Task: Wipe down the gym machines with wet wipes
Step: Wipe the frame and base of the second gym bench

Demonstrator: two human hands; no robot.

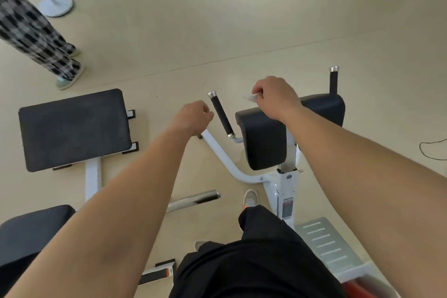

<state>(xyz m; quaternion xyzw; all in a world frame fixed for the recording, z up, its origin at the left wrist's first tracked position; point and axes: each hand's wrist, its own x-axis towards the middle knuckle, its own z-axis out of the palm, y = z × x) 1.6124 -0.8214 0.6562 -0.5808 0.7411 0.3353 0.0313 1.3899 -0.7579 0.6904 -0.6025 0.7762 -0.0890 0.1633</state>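
A white-framed gym machine stands in front of me with a black pad (263, 138) and two black handles, the left handle (220, 115) and the right handle (333, 82). My right hand (274, 98) hovers above the pad's far edge and pinches a small white wet wipe (251, 97). My left hand (192, 116) is held in the air just left of the left handle, fingers curled, with nothing visible in it. The white frame tube (225, 155) runs down from under the left hand.
A second bench with a black pad (72, 128) lies to the left, another black pad (29, 232) at lower left. A person in checked trousers (38, 36) stands at far left beside a white pole base (56, 5). A metal footplate (326, 244) is at lower right.
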